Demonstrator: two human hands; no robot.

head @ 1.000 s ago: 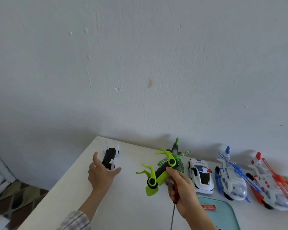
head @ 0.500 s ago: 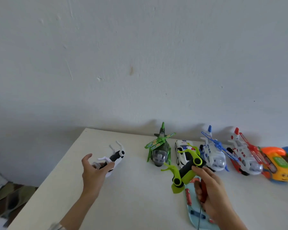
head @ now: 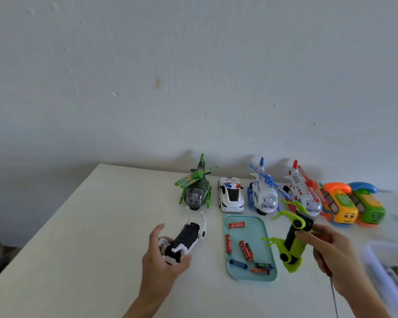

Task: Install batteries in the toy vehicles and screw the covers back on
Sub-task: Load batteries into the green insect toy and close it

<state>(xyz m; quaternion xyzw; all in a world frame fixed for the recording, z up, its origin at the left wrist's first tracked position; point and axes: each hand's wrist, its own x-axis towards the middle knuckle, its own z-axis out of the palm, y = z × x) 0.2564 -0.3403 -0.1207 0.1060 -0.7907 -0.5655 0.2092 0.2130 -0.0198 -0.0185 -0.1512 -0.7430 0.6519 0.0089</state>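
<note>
gripping the white toy (head: pixel 184 243) in your left hand (head: pixel 162 260) and the green toy (head: pixel 293 243) with a screwdriver (head: pixel 331 280) in your right hand (head: pixel 331 255), you've batteries (head: pixel 244 247) still lying in the tray (head: pixel 271 269), so installing seems barely begun.

"POLICE" on the hood of the white police car (head: pixel 230 195) near the desk's far edge, lettering upside down to the camera

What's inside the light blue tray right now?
The tray holds loose batteries, mostly red, with darker ones near its front end. None looks covered; their exact count is hard to tell.
</note>
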